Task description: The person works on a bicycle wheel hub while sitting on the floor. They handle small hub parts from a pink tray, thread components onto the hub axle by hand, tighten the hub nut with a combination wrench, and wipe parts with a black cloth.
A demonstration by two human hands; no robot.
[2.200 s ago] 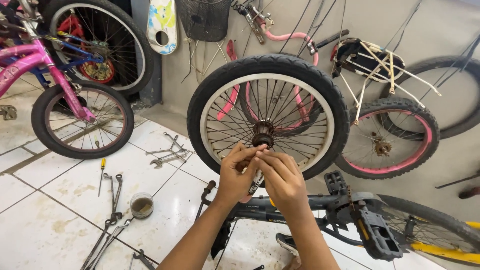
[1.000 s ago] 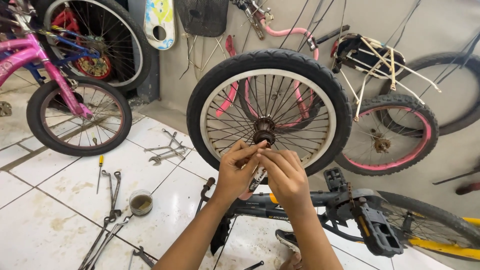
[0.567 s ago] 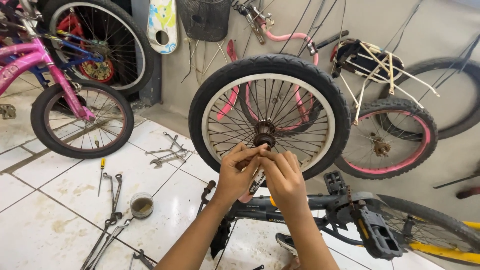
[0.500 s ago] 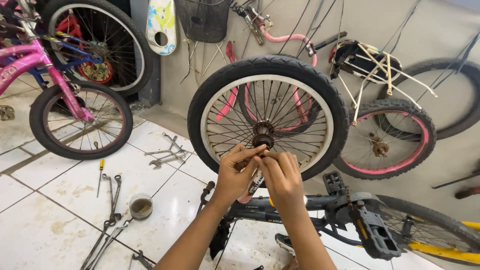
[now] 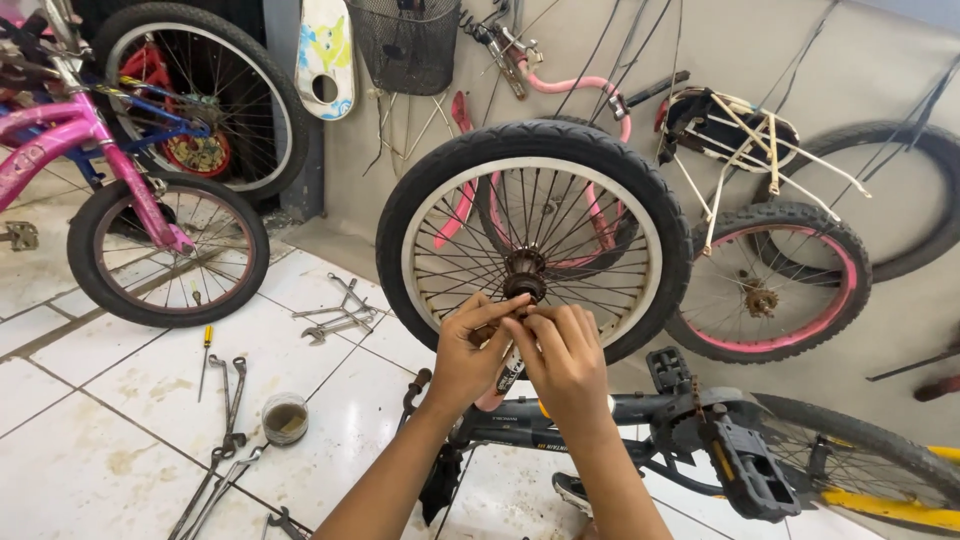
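- The left hand (image 5: 468,352) and the right hand (image 5: 562,358) meet just below the rusty metal hub (image 5: 524,270) of a black-tyred bicycle wheel with a white rim and thin steel spokes (image 5: 533,240).
- The left hand's thumb and forefinger are pressed together in a pinch at the end of the axle; whatever small part sits between them is too small to make out.
- The right hand curls beside it, fingertips touching the same spot, its fingers bent and closed around something hidden behind the knuckles.
- The wheel stands upright in the dark grey frame of an upturned bicycle (image 5: 600,415), whose black plastic pedal (image 5: 745,470) juts out to the right.
- As a judgement: the wheel already sits in place with its tyre on, and the work at the axle end looks like fine finger work, not yet at the stage of using a tool. How much is left cannot be told.
- The tools lie untouched on the white tiled floor (image 5: 120,390): a pair of open-ended steel spanners (image 5: 335,318), a yellow-handled screwdriver (image 5: 205,360), long dark pliers (image 5: 228,405), and a small round tin of brownish grease (image 5: 284,418).
- To the left stands a pink child's bicycle (image 5: 110,200); against the wall lean a pink-rimmed small wheel (image 5: 770,282) and a black wire basket (image 5: 405,45).
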